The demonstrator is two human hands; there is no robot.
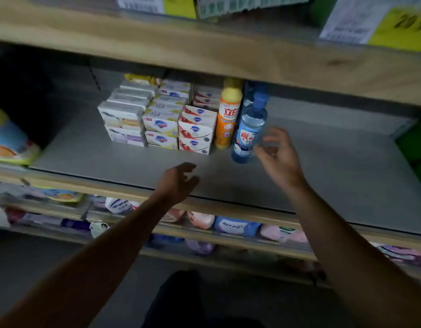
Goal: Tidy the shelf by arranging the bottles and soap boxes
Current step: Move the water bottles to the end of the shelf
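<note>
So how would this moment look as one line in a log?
left hand: open, empty | right hand: open beside blue bottle | soap boxes: stacked | orange bottle: upright

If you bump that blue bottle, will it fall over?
Probably, yes. The blue bottle is tall and narrow and already looks tilted, so a nudge could tip it. It looks full, so likely heavy. Being round, it might roll along the shelf.

yellow price tags (382,22) above, refill pouches (235,225) on lower shelf
</note>
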